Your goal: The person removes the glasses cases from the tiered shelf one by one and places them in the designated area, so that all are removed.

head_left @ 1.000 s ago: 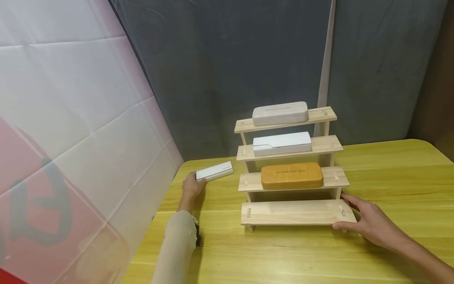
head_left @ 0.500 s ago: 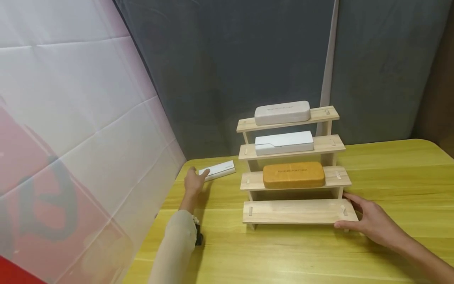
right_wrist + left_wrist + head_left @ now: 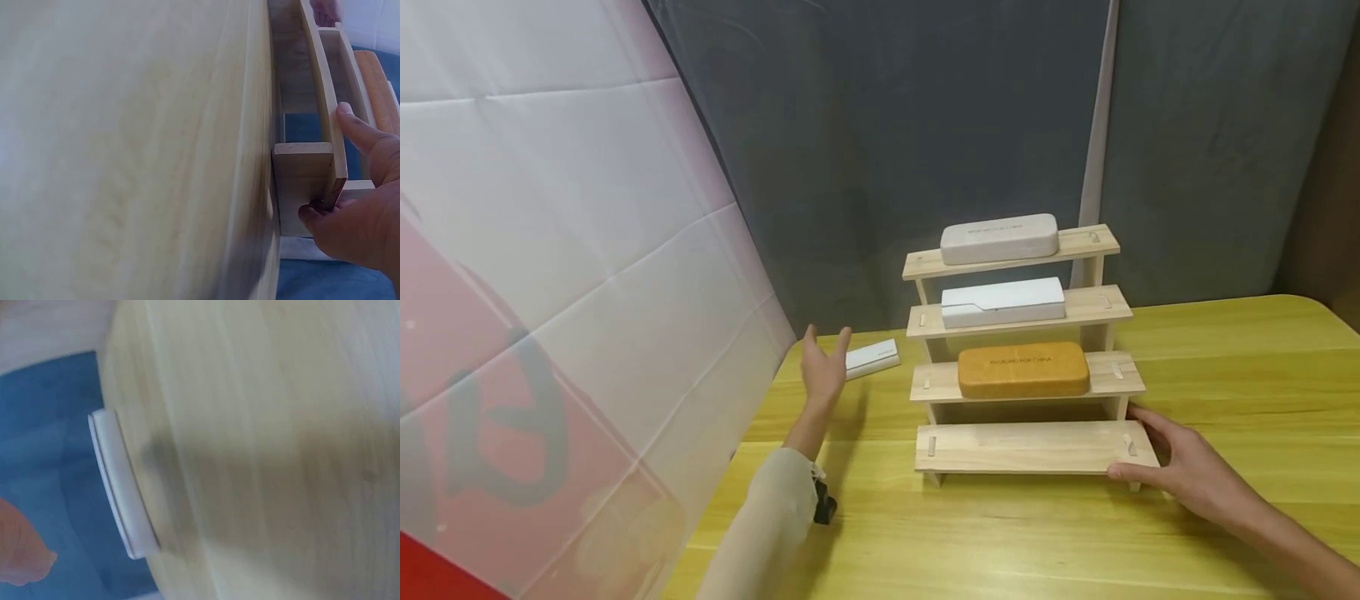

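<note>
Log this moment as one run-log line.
left hand: open, raised beside white box on table | right hand: grips bottom shelf corner of wooden rack | three cases on upper shelves

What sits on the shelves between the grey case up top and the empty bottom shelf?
In the head view, two cases: a white case below the grey case, then an orange case above the bottom shelf.

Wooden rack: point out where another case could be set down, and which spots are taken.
The wooden rack has one bare shelf, the lowest step, whose right end the right hand grips. The three steps above are taken: orange case, white case, grey case. The table right of the rack is bare. Left, a white box lies by the left hand.
</note>
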Available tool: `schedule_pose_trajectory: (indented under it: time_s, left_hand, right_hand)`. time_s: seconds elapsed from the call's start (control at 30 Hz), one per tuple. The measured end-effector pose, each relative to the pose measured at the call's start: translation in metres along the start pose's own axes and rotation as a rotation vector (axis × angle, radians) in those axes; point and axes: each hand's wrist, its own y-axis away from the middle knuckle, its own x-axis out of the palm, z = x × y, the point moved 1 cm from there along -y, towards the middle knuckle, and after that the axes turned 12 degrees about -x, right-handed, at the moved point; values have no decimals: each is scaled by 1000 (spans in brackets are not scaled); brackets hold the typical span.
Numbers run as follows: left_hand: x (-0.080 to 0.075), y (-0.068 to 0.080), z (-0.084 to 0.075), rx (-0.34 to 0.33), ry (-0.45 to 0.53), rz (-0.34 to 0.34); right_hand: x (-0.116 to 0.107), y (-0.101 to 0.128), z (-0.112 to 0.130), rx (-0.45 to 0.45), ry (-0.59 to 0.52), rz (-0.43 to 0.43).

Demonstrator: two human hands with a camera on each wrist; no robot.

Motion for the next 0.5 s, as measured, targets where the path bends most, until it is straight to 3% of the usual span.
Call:
schedule_pose_trajectory:
  time_s: [0.2, 0.5]
  left_hand:
    - [1, 20, -22, 76, 112, 49]
    - [-1, 40, -44, 178, 233, 79]
  right_hand:
    - [1, -2, 1, -13, -121, -38]
    - [-7, -6, 3, 69, -274, -108]
